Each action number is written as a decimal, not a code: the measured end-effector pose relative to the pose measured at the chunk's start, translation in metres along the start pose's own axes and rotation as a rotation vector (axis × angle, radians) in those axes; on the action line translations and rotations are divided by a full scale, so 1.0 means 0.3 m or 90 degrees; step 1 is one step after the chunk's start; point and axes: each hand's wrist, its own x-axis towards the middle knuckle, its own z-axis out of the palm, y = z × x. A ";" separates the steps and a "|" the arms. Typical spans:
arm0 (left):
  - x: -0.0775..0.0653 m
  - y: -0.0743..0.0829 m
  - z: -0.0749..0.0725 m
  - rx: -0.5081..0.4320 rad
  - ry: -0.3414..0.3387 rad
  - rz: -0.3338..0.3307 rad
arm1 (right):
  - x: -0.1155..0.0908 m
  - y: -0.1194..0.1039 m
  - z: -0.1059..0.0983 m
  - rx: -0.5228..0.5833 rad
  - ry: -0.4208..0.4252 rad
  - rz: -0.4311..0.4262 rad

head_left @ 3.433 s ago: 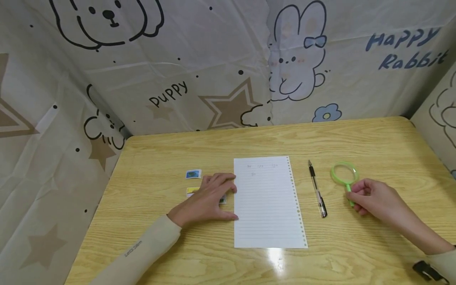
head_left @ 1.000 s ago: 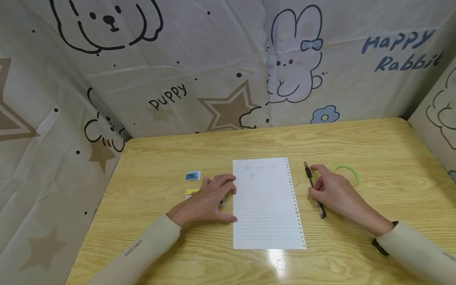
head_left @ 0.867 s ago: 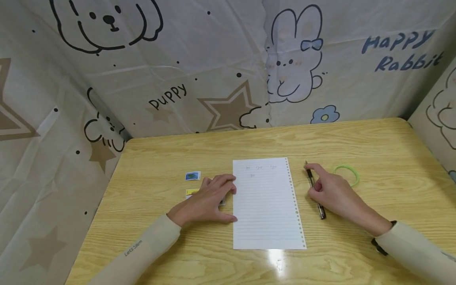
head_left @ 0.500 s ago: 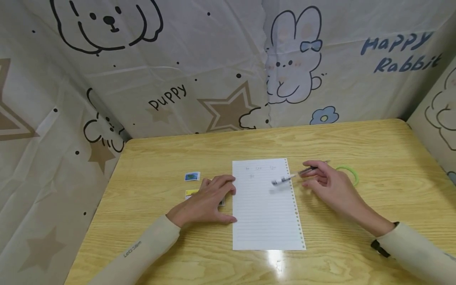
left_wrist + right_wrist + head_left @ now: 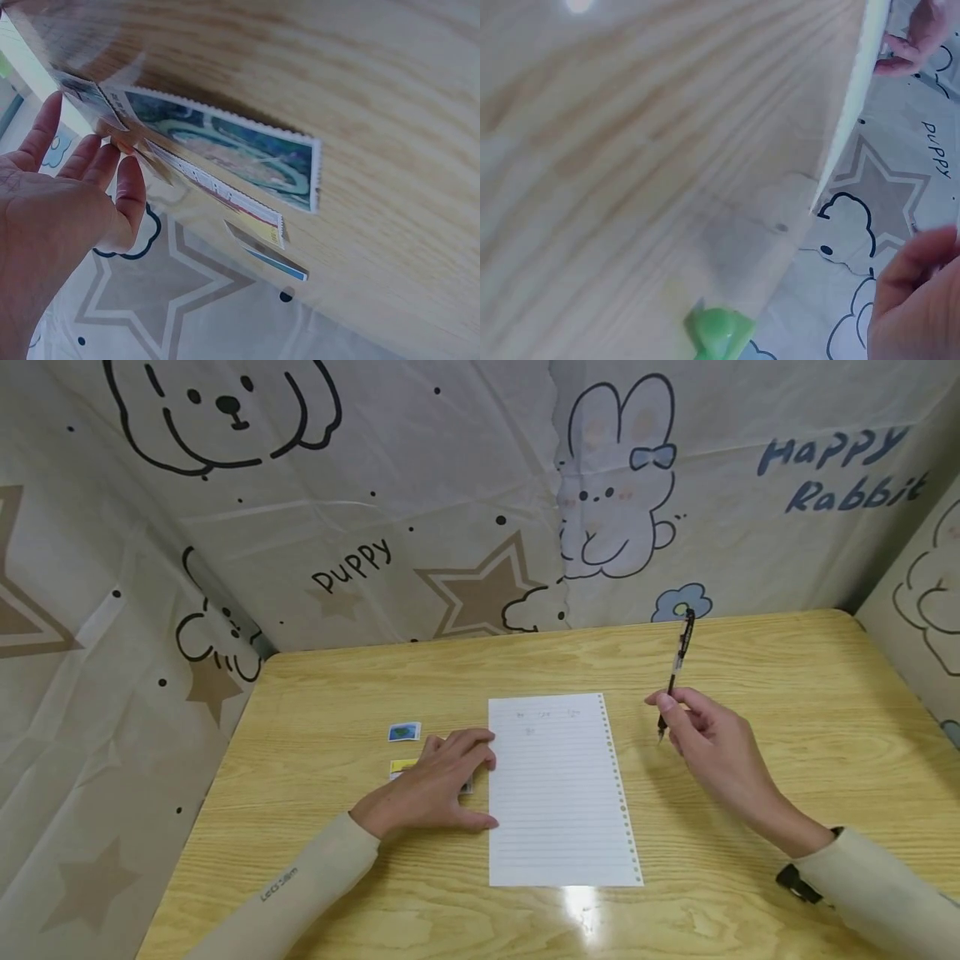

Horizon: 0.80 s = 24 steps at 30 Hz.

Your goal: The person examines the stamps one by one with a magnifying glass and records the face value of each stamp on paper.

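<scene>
In the head view my right hand (image 5: 716, 747) pinches a black-and-clear pen (image 5: 682, 652), tip down, to the right of a lined sheet of paper (image 5: 562, 802). The pen's cap end points up and away. My left hand (image 5: 438, 781) rests at the sheet's left edge, fingers spread and loosely bent. Under and beside it lie stamps: a blue one (image 5: 404, 732), a yellow-edged one (image 5: 402, 766) and a green landscape one (image 5: 225, 146), largest in the left wrist view. Faint writing shows near the sheet's top. The pen is out of sight in the right wrist view.
A green plastic piece (image 5: 718, 330), the magnifying glass's, shows low in the right wrist view; my right hand hides it in the head view. The wooden table (image 5: 337, 685) meets a cartoon-printed cloth (image 5: 465, 460) at its back and left.
My right hand let go of the green magnifying glass, moved left to the pen, picked it up off the table and turned it upright, tip down. My left hand has stayed at the sheet.
</scene>
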 end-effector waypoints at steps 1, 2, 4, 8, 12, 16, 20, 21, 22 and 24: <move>-0.001 0.000 0.000 0.001 0.001 0.001 | 0.000 -0.004 0.001 0.001 0.007 -0.001; -0.002 -0.001 0.000 0.002 0.001 0.001 | 0.000 -0.008 0.002 0.015 0.011 -0.001; -0.005 -0.001 0.001 0.003 0.000 0.001 | 0.001 -0.016 0.006 0.067 0.009 -0.003; -0.007 -0.002 0.002 0.006 -0.002 0.002 | 0.008 -0.032 0.022 0.191 -0.010 0.008; -0.001 -0.002 0.000 0.012 0.002 0.005 | 0.024 -0.046 0.048 0.267 0.004 0.026; 0.006 -0.002 -0.001 0.009 0.001 0.004 | 0.036 -0.056 0.078 0.300 0.026 0.056; 0.007 0.000 -0.002 0.005 -0.003 0.000 | 0.051 -0.060 0.112 0.271 0.029 0.084; 0.007 0.000 -0.003 0.007 -0.002 0.000 | 0.055 -0.062 0.120 0.259 0.027 0.090; 0.007 0.000 -0.001 0.008 -0.004 0.000 | 0.059 -0.062 0.126 0.241 0.024 0.096; 0.008 0.000 0.001 0.011 -0.003 0.002 | 0.066 -0.063 0.138 0.201 0.019 0.103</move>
